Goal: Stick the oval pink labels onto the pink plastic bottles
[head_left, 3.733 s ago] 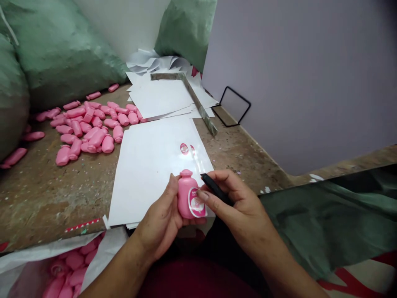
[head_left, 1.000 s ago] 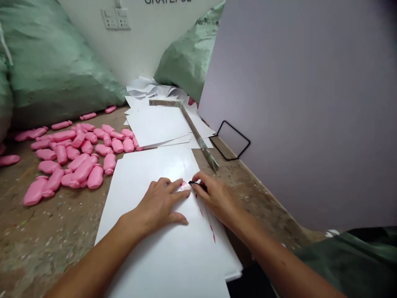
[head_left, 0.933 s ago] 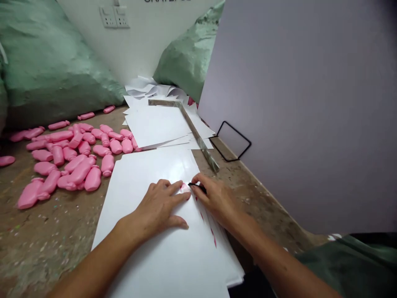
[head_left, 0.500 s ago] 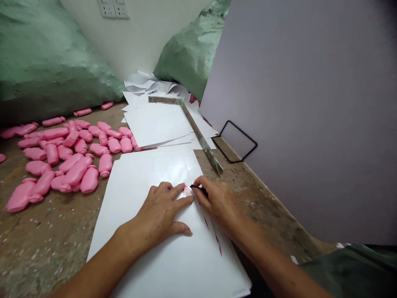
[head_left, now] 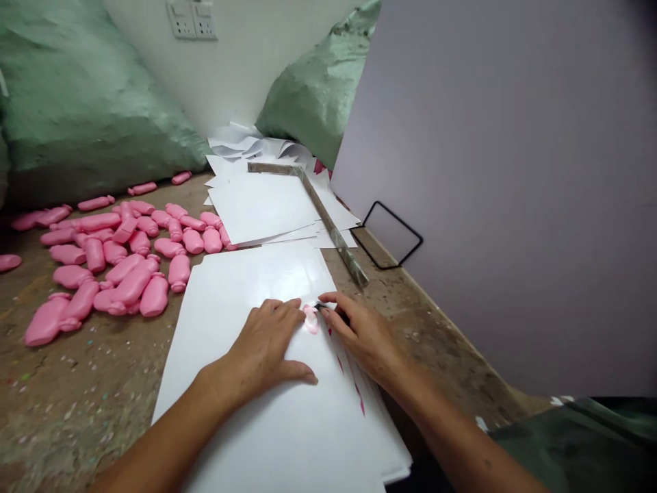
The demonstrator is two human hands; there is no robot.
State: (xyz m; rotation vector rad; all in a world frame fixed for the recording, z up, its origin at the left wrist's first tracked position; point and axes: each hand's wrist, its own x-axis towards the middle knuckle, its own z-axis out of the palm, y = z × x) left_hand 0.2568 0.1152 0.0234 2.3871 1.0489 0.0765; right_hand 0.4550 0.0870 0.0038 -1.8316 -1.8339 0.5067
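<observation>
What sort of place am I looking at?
Probably a small workshop: loose pink bottles and white sheets cover much of a worn table, with bulging green sacks behind.

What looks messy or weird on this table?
The loose white sheets at the back look messiest: they fan out unevenly and the farthest ones curl, while the paper stack under the left hand lies flatter. The pink bottles lie jumbled, pointing different ways. The table is speckled. I see nothing clearly spilled.

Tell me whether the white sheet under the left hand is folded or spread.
Spread: the white sheet lies broad beneath the left hand, no fold showing.
</observation>
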